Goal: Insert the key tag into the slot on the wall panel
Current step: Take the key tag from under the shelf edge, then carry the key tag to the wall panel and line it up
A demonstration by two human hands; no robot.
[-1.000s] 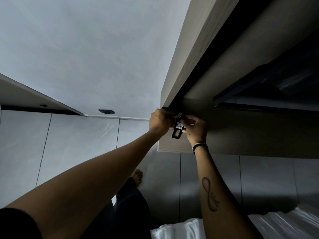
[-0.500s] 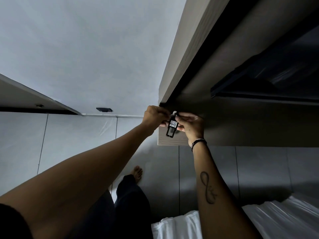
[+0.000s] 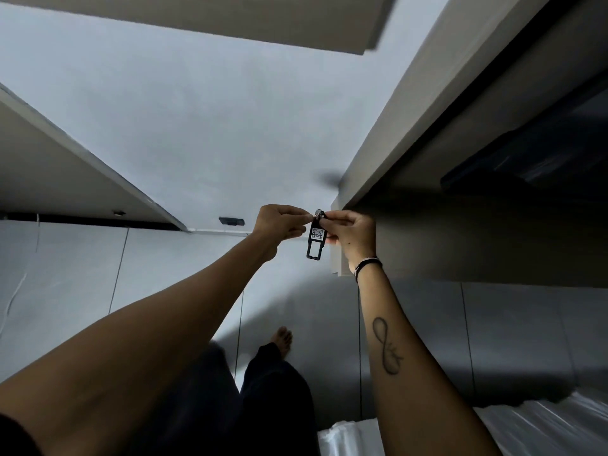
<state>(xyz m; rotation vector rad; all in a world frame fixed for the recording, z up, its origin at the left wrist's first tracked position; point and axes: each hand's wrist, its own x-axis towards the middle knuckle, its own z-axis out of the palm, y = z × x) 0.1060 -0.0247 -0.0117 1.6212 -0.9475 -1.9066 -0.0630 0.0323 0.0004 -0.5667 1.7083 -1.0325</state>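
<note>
Two hands meet at the middle of the view, both pinched on the top of a black key tag [image 3: 316, 238]. The left hand [image 3: 279, 225] grips its upper end from the left; the right hand [image 3: 353, 236] clamps it from the right, a dark band [image 3: 367, 265] on that wrist. The tag hangs down in open air, a white label on its face, an open rectangular frame below. Just right of it stands a pale panel edge [image 3: 336, 261]; whether it carries the slot cannot be told.
</note>
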